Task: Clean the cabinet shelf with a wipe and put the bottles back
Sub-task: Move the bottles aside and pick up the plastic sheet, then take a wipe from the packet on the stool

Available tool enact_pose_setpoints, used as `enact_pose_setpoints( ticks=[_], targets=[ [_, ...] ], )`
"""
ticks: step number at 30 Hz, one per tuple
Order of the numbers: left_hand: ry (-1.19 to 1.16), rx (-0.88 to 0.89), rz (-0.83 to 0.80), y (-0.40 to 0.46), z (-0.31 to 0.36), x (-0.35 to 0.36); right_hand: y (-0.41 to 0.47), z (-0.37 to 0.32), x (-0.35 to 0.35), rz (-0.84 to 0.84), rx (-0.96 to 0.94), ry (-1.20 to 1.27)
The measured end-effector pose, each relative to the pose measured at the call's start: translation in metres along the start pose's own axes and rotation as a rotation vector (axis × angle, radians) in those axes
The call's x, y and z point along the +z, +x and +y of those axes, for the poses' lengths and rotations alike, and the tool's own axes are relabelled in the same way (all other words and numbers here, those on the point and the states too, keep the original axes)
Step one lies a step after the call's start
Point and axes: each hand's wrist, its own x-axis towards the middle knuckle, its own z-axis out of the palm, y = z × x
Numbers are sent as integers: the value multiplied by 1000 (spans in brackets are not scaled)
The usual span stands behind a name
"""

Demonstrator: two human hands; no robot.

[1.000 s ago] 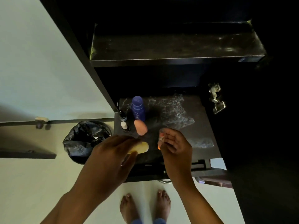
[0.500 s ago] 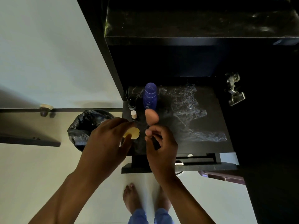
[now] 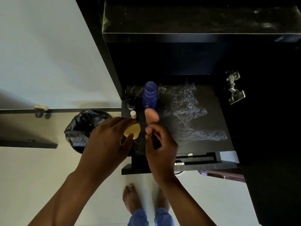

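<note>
Left of the blue Nivea bottle [image 3: 149, 95]: bin with black bag [image 3: 81, 129] on the floor. Left hand [image 3: 107, 142] clamped on a yellow bottle [image 3: 132, 131] near its front. Directly before it, pink bottle [image 3: 151, 115]. Right hand [image 3: 160, 144] curled around something dark, unclear. Cabinet shelf [image 3: 203, 128] streaked wet rightward.
</note>
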Motion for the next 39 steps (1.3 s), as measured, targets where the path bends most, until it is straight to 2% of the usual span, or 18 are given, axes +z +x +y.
enact_pose_setpoints(
  ticks=[13,20,23,27,30,33,35,39],
  targets=[
    [-14,-53,28,-9,12,-33,-13,-24,-23,-24,61,-126],
    [-115,60,104,-7,68,-88,-11,-90,-76,-13,108,-196],
    [-181,107,78,-1,101,-108,-1,-133,-101,17,45,-167],
    [-297,230,144,2,153,-143,5,-193,-149,16,50,-111],
    [-433,322,232,-8,195,-165,-2,-236,-196,56,-27,-162],
    [-283,641,339,-32,231,-166,-25,-274,-244,90,-77,-190],
    [-312,774,287,-46,254,-170,-48,-290,-273,118,-105,-240],
    [-617,732,74,-70,301,-179,-96,-307,-329,135,-62,-284]
  ],
)
